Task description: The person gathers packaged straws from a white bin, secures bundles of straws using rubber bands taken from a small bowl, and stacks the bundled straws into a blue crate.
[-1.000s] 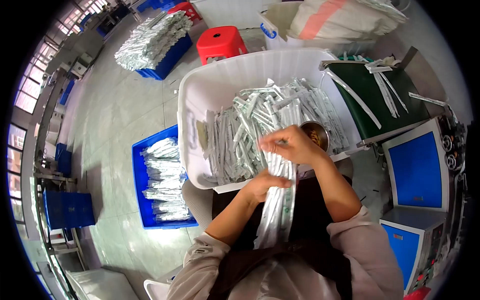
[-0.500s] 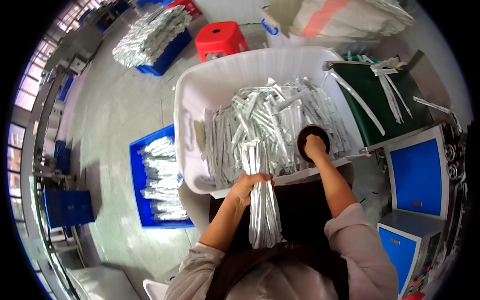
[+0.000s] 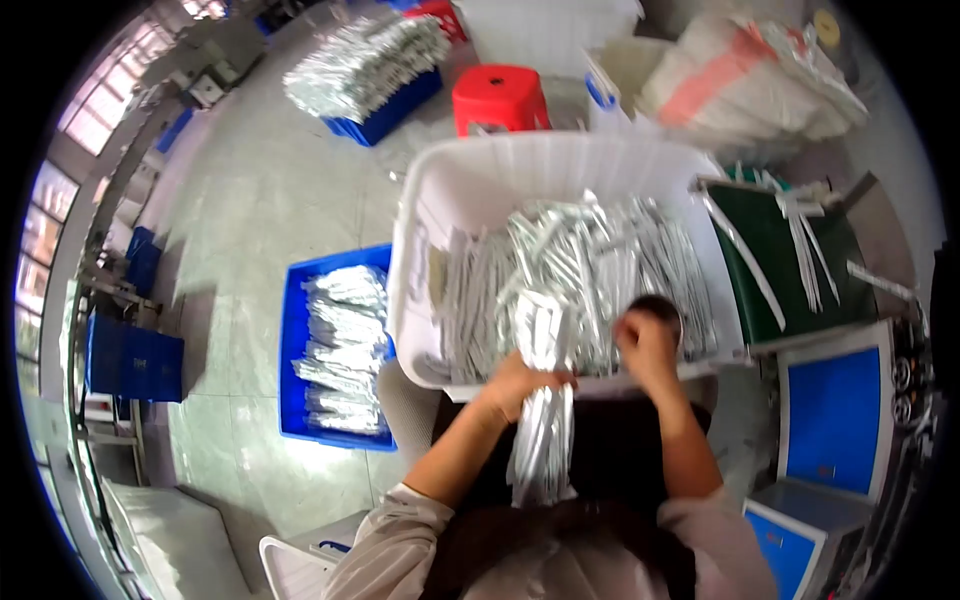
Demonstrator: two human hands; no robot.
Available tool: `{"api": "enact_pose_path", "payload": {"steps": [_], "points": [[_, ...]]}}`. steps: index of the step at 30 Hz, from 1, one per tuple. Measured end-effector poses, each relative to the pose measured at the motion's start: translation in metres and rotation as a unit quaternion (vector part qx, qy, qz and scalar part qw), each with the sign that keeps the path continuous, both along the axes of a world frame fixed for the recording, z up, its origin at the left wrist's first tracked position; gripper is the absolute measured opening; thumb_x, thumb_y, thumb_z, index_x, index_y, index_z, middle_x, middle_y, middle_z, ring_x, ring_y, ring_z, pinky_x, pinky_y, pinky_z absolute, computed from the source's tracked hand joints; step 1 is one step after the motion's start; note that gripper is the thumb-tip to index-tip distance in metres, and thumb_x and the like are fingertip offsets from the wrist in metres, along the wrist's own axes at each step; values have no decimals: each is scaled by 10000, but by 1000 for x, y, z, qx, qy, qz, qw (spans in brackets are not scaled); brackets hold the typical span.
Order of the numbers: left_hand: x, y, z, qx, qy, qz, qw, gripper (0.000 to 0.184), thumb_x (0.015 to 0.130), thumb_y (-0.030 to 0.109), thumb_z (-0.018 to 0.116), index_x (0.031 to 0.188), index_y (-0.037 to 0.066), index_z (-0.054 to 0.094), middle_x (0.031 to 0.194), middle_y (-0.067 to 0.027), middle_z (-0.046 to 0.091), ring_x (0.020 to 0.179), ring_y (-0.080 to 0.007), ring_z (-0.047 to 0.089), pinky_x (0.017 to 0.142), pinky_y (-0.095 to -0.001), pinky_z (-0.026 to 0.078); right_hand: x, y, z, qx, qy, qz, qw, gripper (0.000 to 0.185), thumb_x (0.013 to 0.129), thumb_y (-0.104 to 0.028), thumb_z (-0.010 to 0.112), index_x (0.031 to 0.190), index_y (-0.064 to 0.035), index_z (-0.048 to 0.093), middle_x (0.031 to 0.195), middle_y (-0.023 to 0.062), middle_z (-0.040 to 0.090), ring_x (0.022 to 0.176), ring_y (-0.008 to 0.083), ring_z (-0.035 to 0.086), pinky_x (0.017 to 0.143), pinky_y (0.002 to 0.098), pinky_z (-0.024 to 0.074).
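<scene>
My left hand (image 3: 518, 386) is wrapped round the middle of a bundle of long silvery packets (image 3: 545, 440), held upright over my lap at the front edge of the white tub (image 3: 430, 215). Many similar loose packets (image 3: 560, 250) fill the tub. Beside a small dark bowl (image 3: 662, 308) in the tub's front right part is my right hand (image 3: 645, 345), its fingers curled in and blurred. Whatever they may hold is too small to make out. The bowl's inside is mostly hidden.
A blue crate (image 3: 290, 350) of packet bundles stands on the floor at left. Behind are another heaped blue crate (image 3: 385, 122), a red stool (image 3: 498, 98) and a large sack (image 3: 740, 85). A green belt (image 3: 790, 260) and blue-panelled machine (image 3: 835, 415) stand at right.
My right hand left the bundle, reached into the bowl, and is now at its near left side. My left hand keeps hold of the bundle. The view has shifted, moving the scene right and down.
</scene>
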State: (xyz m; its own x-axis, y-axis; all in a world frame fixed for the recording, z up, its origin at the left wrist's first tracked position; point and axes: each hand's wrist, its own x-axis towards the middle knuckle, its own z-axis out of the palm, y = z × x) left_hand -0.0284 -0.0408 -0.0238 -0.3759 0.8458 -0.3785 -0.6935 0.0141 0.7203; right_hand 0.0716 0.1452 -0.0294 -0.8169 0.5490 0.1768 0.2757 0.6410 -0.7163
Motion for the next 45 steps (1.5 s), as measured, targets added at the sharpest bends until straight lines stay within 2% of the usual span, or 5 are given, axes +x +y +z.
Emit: {"api": "enact_pose_path", "payload": {"steps": [14, 20, 25, 38, 45], "points": [[22, -15, 14, 233, -44, -246, 940, 588, 529, 119, 721, 1041, 6, 454, 753, -93, 534, 652, -204, 546, 587, -293, 428, -52, 6, 0, -8, 103, 69, 992, 45, 709, -14, 514, 703, -12, 558, 724, 140, 597, 663, 252, 586, 585, 321, 469], [3, -47, -31, 304, -209, -132, 920, 509, 572, 149, 679, 991, 33, 415, 756, -40, 473, 674, -144, 488, 672, -251, 386, 8, -68, 9, -758, 263, 223, 554, 139, 666, 62, 474, 569, -27, 518, 628, 130, 565, 662, 251, 554, 757, 395, 447], [6, -42, -28, 295, -181, -133, 929, 504, 614, 156, 648, 1044, 6, 432, 774, -69, 504, 688, -161, 510, 675, -268, 411, -24, -81, 50, -275, 247, 183, 911, 305, 778, 19, 521, 1082, 34, 539, 1136, 176, 523, 1070, 256, 495, 947, 355, 349], [25, -18, -14, 159, 23, -244, 956, 341, 649, 82, 645, 943, -26, 510, 808, -128, 572, 725, -217, 580, 678, -305, 464, -44, -55, 127, -84, -186, 529, 824, 416, 636, -177, 740, 983, -2, 590, 912, 82, 624, 853, 150, 578, 801, 274, 439], [31, -44, 9, 95, -20, -59, 994, 626, 678, 378, 691, 1086, -23, 439, 914, -131, 555, 789, -200, 554, 739, -311, 444, -37, -98, 67, -679, 132, 298, 658, 969, 606, -345, 752, 1331, -80, 165, 1013, 102, 494, 948, 222, 501, 845, 362, 424]]}}
